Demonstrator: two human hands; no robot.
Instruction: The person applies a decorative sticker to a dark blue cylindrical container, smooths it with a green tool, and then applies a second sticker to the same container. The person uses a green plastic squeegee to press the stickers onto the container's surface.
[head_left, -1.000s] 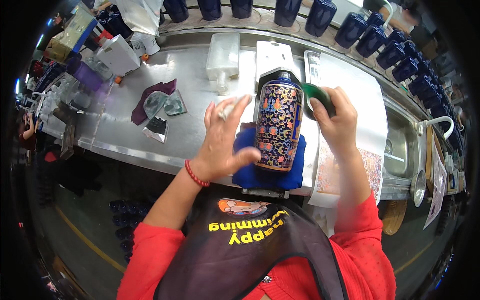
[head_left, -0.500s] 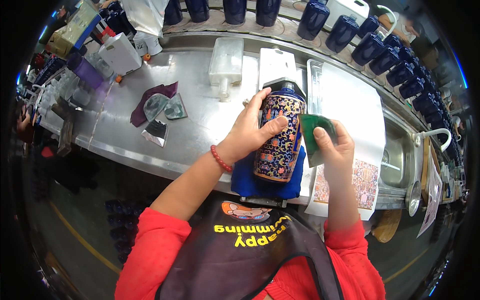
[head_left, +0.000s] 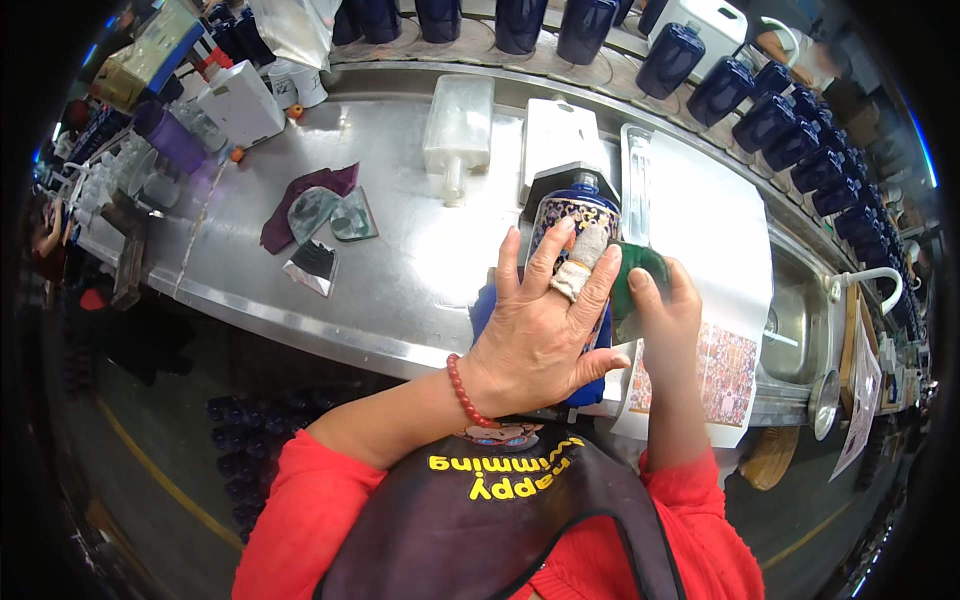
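Note:
A dark blue bottle [head_left: 577,210] with a colourful floral pattern leans back on a holder in front of me, its neck pointing away. My left hand [head_left: 530,335] lies over its front with the fingers spread, covering most of the pattern. A greyish cloth wrap [head_left: 590,247] covers one of that hand's fingers. Pinched between the thumb and fingers of my right hand [head_left: 668,300] is a green, flat scraper [head_left: 640,272], close against the bottle's right side. Partly visible beneath the bottle is a blue cloth [head_left: 484,306].
Printed floral sheets [head_left: 725,365] lie on white paper at the right, before a sink [head_left: 800,300]. A clear, empty-looking bottle [head_left: 458,130] rests behind my left hand. Green scraper pieces [head_left: 352,215] and a purple cloth [head_left: 285,205] lie left. Blue bottles [head_left: 670,60] line a track behind.
My left hand has gone from gripping the bottle's left side to lying spread across its front. The scraper has shifted slightly, staying in my right hand. Bottles on the track have moved along.

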